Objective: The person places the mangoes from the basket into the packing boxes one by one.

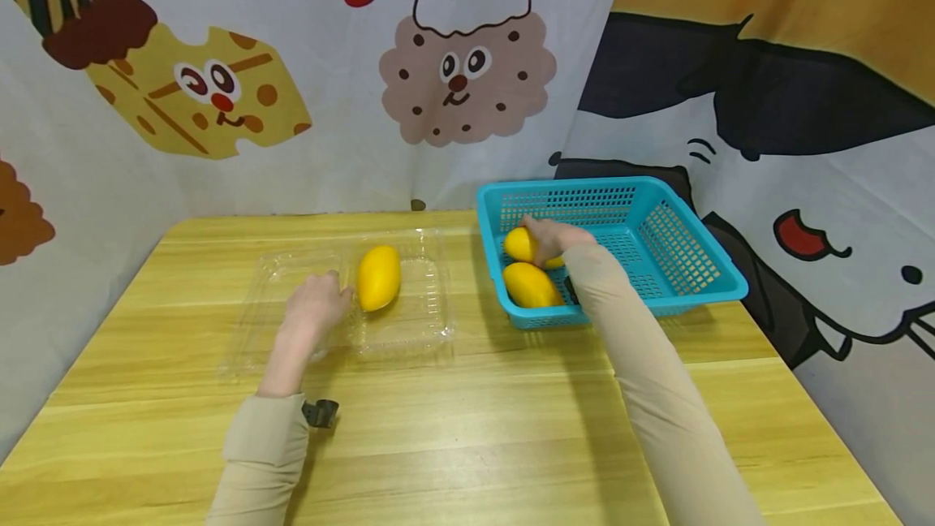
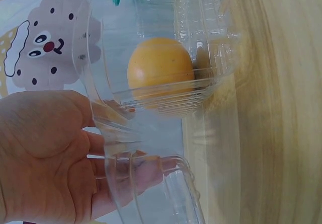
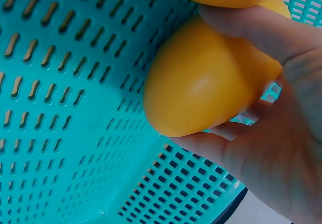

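Note:
On the left, a clear plastic clamshell container (image 1: 405, 331) lies opened out on the table with one yellow mango (image 1: 378, 278) in its right half. My left hand (image 1: 317, 303) grips the container's middle fold; through the plastic its fingers (image 2: 146, 176) show in the left wrist view. Inside the blue basket (image 1: 701, 292), my right hand (image 1: 557, 239) holds a mango (image 3: 198, 83) between thumb and fingers. Another mango (image 1: 531, 286) lies close beside that thumb. Part of a third yellow mango (image 1: 555, 263) shows beneath the right hand.
The wooden table (image 1: 453, 445) reaches back to a printed cloth (image 1: 329, 177) hanging behind it. The basket stands at the back right, its perforated walls (image 3: 45, 83) rising around the fruit. A small black device (image 1: 320, 413) sits at the left sleeve's cuff.

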The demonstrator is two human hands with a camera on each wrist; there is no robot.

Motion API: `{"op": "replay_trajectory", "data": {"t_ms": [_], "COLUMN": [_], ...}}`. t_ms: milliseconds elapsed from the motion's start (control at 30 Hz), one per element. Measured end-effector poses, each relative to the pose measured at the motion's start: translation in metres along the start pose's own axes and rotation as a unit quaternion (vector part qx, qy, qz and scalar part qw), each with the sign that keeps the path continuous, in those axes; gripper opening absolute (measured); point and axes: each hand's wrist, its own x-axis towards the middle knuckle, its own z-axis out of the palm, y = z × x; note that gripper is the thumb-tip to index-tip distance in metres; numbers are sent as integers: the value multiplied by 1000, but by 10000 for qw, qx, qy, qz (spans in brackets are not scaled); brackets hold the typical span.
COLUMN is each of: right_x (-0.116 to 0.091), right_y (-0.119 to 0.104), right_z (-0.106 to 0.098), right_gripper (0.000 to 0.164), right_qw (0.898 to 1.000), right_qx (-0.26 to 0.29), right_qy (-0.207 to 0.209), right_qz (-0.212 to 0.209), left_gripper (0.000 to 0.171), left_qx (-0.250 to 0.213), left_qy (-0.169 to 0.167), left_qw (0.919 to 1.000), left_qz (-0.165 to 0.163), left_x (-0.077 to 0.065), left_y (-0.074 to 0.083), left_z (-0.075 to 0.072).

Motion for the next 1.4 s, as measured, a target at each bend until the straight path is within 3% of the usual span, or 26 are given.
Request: {"op": "replay_trajectory", "data": {"t_ms": [67, 267, 500, 667, 900, 1200, 1400], "right_x": [34, 32, 33, 32, 26, 19, 7], "right_y": [27, 26, 22, 20, 11, -13, -31], "right_z": [12, 9, 6, 3, -5, -11, -17], "right_gripper": [82, 83, 80, 77, 89, 92, 84], "right_qw": [9999, 9994, 9953, 9901, 9786, 9749, 9705], "right_qx": [64, 227, 399, 524, 885, 943, 951], "right_qy": [51, 262, 871, 1292, 1854, 2007, 2173], "right_qz": [-80, -51, -163, -174, -112, -183, -433], "left_gripper": [45, 45, 45, 44, 44, 43, 43], "left_qx": [18, 43, -2, -20, -32, -12, -24], "left_qy": [4, 6, -35, -52, -51, -22, 19], "left_qw": [10000, 10000, 10000, 10000, 10000, 10000, 10000], "left_qz": [11, 4, 7, 11, -7, -28, -6], "left_x": [0, -1, -1, -1, 0, 1, 1], "left_y": [0, 0, 0, 0, 0, -1, -1], "left_z": [0, 0, 0, 0, 0, 1, 1]}}
